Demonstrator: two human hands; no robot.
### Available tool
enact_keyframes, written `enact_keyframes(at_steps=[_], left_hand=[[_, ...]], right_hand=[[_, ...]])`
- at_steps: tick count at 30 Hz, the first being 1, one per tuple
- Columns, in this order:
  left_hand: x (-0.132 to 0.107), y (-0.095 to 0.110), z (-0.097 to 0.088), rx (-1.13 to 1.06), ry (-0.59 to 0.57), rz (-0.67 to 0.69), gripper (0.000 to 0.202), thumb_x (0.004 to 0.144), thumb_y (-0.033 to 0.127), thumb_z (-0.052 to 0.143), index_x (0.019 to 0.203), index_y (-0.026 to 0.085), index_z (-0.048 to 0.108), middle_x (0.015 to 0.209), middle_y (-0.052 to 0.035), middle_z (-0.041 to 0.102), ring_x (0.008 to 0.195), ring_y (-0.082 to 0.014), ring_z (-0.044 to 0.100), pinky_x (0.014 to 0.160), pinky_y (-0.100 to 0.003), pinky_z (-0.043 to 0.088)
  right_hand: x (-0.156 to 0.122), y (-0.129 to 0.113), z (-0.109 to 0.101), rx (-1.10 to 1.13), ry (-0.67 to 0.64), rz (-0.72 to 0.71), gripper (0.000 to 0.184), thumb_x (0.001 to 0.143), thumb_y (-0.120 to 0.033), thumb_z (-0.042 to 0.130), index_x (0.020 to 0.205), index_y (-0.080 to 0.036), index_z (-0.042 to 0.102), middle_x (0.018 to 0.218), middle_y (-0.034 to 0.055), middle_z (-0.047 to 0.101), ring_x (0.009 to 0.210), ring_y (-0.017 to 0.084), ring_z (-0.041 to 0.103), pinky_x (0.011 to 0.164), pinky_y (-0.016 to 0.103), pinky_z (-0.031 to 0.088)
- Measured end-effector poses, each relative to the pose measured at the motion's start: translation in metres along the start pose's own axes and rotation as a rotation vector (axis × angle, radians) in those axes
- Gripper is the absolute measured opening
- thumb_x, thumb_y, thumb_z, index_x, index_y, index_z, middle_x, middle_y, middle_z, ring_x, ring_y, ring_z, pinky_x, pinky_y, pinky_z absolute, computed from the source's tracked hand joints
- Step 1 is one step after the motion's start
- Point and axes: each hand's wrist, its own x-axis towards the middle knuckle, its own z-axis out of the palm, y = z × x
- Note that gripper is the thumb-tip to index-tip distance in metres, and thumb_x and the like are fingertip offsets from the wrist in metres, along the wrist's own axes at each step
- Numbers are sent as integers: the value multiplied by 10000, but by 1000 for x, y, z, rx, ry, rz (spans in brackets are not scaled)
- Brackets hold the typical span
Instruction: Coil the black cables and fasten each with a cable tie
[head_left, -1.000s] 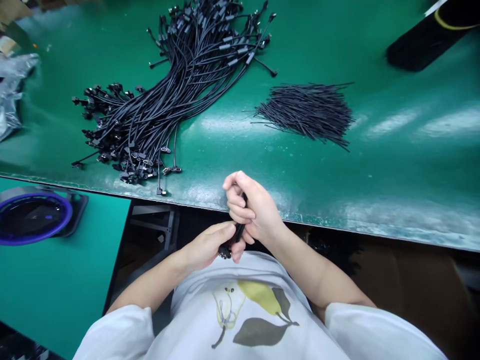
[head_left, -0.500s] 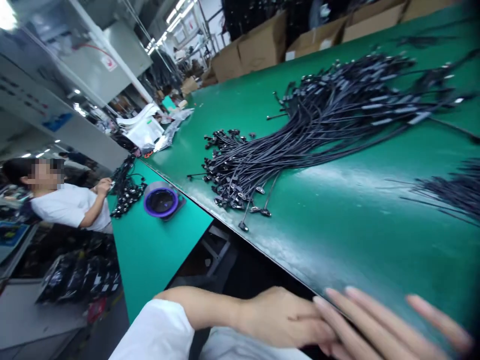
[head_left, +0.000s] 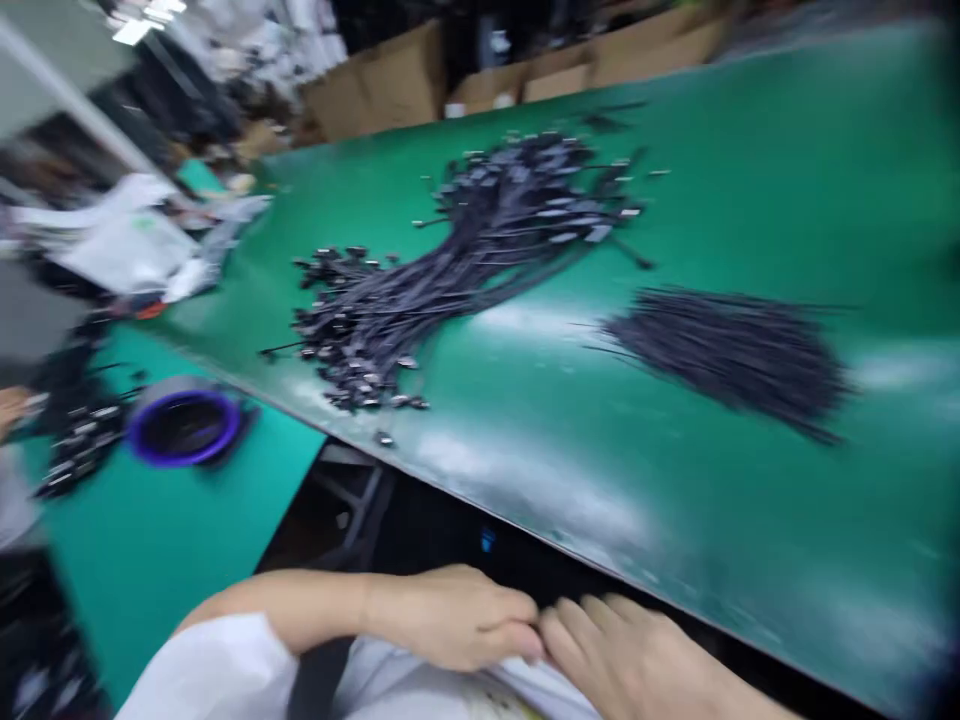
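Grip's tough to call, honestly: the left hand [head_left: 442, 620] and right hand [head_left: 622, 655] are curled up against each other right over the white shirt [head_left: 420, 675], and it's too blurry to tell if they're pinching anything. Nearest stuff sits on the green bench [head_left: 787, 150] just ahead, a big bundle of black cables [head_left: 495, 225] with a loose pile of thin black wires [head_left: 727, 360] off to its right. Down left on the lower teal bench [head_left: 150, 560], there's a purple-rimmed ring [head_left: 184, 428] beside more black cables [head_left: 79, 445].
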Motion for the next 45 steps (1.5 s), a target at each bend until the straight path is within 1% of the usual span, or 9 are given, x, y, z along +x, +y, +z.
enact_keyframes(at_steps=[5,9,12,15,20,34,37,41,45], left_hand=[[14,-5,0,351,103,41,282,973,282,340,791,195,538,734,-36,628,596,-170,535,573,-271,352],[19,-4,-14,266,134,53,326,977,304,334,744,192,532,704,-29,619,597,-162,530,572,-265,334],[15,-2,-30,-24,333,-74,361,971,394,367,724,193,536,619,9,541,568,-139,494,570,-246,327],[8,-5,-34,-304,556,-194,396,948,483,393,740,192,565,541,41,413,514,-127,416,545,-244,309],[4,-12,-19,-607,622,-218,436,902,565,475,753,170,584,516,54,360,498,-109,356,527,-241,294],[27,0,-10,-1211,539,-65,358,877,460,609,1032,146,536,566,93,363,454,-47,305,449,-176,315],[28,4,-6,-1295,500,-58,456,855,463,637,1157,139,528,568,96,370,447,-47,308,446,-177,324],[29,-1,1,-1308,501,-7,596,858,483,622,1321,127,500,568,92,353,457,-60,315,460,-190,340],[27,-10,5,-939,650,-13,486,932,433,503,1311,137,572,629,40,436,526,-92,399,540,-226,397]], right_hand=[[5,2,-10,56,-388,66,272,971,-209,321,808,-180,536,608,15,552,458,182,463,414,342,225],[13,23,-24,260,-389,200,356,1004,-402,385,842,-156,586,675,12,621,544,153,536,442,291,301],[9,92,-48,355,-104,339,304,987,-411,445,899,-203,649,852,15,677,771,145,609,639,261,435],[-13,187,-63,-73,253,905,242,963,-256,463,979,-164,686,1086,121,643,997,221,569,852,355,430],[-48,254,-55,-326,121,1138,234,913,-195,470,934,-117,690,1104,176,608,967,268,534,832,390,402],[-48,151,-54,-480,420,1210,181,886,-271,490,892,-186,650,917,105,587,826,222,530,716,340,397],[-24,101,-35,-209,591,1144,145,886,-273,531,809,-195,627,804,65,585,769,196,532,687,322,419],[15,18,-5,491,416,955,110,902,-240,553,813,-219,614,770,18,596,667,150,549,583,279,449],[26,-13,13,369,370,753,99,901,-193,554,919,-227,646,789,44,627,663,158,565,581,300,472]])
